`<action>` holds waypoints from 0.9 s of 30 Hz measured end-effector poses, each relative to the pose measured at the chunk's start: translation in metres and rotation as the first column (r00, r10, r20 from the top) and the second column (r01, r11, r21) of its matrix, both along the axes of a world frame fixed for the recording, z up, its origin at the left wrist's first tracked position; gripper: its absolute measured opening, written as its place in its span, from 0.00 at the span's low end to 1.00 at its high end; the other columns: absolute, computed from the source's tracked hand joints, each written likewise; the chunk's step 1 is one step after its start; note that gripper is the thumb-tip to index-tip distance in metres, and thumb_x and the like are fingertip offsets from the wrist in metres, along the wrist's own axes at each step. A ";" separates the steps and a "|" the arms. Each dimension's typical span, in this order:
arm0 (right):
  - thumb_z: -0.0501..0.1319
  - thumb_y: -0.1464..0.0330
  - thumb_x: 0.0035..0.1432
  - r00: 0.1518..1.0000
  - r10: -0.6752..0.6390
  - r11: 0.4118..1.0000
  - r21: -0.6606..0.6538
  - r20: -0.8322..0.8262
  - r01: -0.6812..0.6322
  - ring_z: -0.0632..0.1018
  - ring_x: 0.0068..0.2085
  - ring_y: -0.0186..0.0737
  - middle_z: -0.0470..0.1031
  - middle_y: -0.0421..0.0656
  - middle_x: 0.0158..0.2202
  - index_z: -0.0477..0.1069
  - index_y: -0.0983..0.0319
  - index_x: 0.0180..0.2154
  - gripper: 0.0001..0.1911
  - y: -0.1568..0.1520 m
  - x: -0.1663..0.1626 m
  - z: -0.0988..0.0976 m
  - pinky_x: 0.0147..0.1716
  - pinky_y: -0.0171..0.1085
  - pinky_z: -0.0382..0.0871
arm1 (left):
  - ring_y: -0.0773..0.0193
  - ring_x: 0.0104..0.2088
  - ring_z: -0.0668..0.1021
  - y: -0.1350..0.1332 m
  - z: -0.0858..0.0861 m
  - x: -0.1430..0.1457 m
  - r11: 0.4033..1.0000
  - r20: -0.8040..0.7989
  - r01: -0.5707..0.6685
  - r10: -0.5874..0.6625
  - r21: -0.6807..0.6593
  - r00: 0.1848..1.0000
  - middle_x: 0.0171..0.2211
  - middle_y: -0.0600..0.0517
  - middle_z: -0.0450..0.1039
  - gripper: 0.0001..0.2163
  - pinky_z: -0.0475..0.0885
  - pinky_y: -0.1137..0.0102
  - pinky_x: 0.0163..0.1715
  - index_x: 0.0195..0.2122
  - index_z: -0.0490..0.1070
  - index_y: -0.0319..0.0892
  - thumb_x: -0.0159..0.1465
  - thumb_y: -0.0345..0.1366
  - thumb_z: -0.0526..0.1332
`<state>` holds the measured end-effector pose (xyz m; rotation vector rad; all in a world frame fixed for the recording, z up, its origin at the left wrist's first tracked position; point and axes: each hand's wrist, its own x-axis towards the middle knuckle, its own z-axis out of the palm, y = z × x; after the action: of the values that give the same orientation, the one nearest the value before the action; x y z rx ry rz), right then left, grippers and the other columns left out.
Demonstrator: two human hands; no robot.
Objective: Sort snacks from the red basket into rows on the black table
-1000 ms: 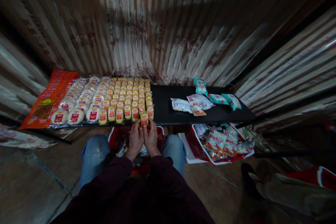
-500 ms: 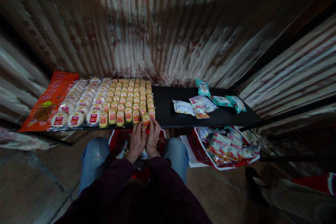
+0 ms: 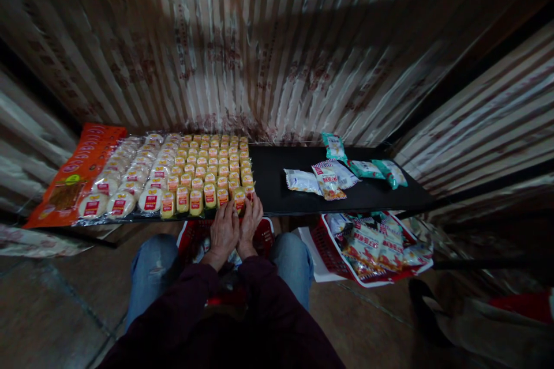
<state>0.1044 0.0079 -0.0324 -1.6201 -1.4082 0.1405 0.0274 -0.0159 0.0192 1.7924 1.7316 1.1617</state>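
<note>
At the front edge of the black shelf [image 3: 285, 200], my left hand [image 3: 225, 232] and my right hand [image 3: 250, 226] come together around a small yellow wrapped cake [image 3: 239, 198] with a red-and-white label. Fingertips of both hands press on its near end and sides, partly hiding it. This cake sits at the front of the right-hand columns of similar yellow wrapped cakes [image 3: 199, 173], which stand in tight rows. Left of these lie rows of round white wrapped cakes [image 3: 121, 204].
An orange bag [image 3: 71, 176] lies at the shelf's left end. White-and-blue snack packets [image 3: 329, 180] and green packets [image 3: 366, 169] lie toward the right. Below are a red basket of packets [image 3: 320, 242] and another red basket [image 3: 184, 245] between my knees. A striped curtain [image 3: 259, 57] hangs behind.
The view has shifted slightly, so the shelf's left side sits a little lower. Both hands stay around the same small cake at the front row, with only slight finger movement.
</note>
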 end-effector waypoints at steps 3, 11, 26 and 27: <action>0.49 0.67 0.63 1.000 -0.015 1.000 -0.012 -0.011 0.015 0.57 0.62 0.47 0.62 0.52 0.61 0.65 0.60 0.54 0.19 0.002 -0.001 0.000 0.57 0.53 0.56 | 0.54 0.54 0.70 0.002 0.000 -0.001 1.000 -0.019 0.003 -0.002 0.011 1.000 0.53 0.41 0.69 0.18 0.64 0.58 0.57 0.53 0.68 0.40 0.65 0.37 0.49; 0.50 0.65 0.62 1.000 -0.023 0.998 -0.060 -0.021 0.021 0.56 0.63 0.49 0.60 0.53 0.61 0.66 0.60 0.53 0.18 0.006 -0.003 -0.002 0.57 0.55 0.54 | 0.54 0.53 0.70 0.006 -0.009 -0.005 1.000 -0.045 0.008 -0.008 -0.005 0.999 0.52 0.40 0.68 0.18 0.66 0.57 0.56 0.54 0.68 0.39 0.66 0.37 0.48; 0.49 0.64 0.64 0.999 -0.004 0.999 -0.034 0.037 0.005 0.57 0.63 0.49 0.58 0.56 0.62 0.65 0.64 0.54 0.20 0.002 -0.003 0.009 0.57 0.54 0.55 | 0.53 0.58 0.67 0.008 -0.022 -0.018 0.981 -0.235 0.175 -0.151 0.084 0.960 0.57 0.46 0.69 0.18 0.60 0.55 0.60 0.54 0.70 0.45 0.63 0.29 0.53; 0.48 0.64 0.65 0.999 0.001 0.999 -0.033 0.034 0.000 0.57 0.63 0.48 0.57 0.56 0.62 0.65 0.64 0.54 0.19 0.001 -0.003 0.010 0.58 0.54 0.55 | 0.53 0.59 0.66 0.009 -0.023 -0.019 0.980 -0.231 0.181 -0.159 0.078 0.960 0.57 0.47 0.69 0.18 0.59 0.55 0.60 0.54 0.70 0.45 0.63 0.29 0.53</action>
<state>0.1012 0.0089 -0.0221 -1.6566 -1.4390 0.1375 0.0089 -0.0072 -0.0038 2.1580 1.6212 1.0224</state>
